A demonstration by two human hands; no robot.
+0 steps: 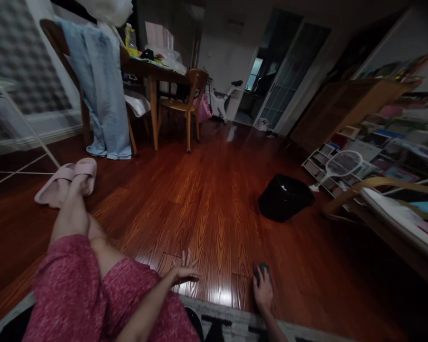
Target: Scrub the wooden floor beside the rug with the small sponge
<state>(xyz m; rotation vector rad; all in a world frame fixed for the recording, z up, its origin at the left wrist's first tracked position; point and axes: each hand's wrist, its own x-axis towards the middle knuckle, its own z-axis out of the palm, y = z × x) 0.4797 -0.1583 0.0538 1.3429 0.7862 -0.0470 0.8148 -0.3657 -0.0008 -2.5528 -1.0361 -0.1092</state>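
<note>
My right hand (264, 292) rests over a dark computer mouse (261, 269) low in the head view, with its fingers around the mouse's sides and top. The mouse appears to sit on the wooden floor (214, 223) near the edge of a patterned rug (231, 319). To the left, my left hand (185, 271) hangs with its fingers spread apart and nothing in it. That forearm passes over the pink-red patterned clothing (139, 280) on my lap. My crossed legs reach toward the upper left, with pink slippers (85, 171) on the feet.
A black bin (283, 197) stands on the floor ahead right. Shelves (324, 159) with a white racket (344, 164) line the right, beside a wooden-armed chair (399, 183). At the upper left are a cluttered table (151, 71), a wooden chair (190, 102) and hanging jeans (105, 90).
</note>
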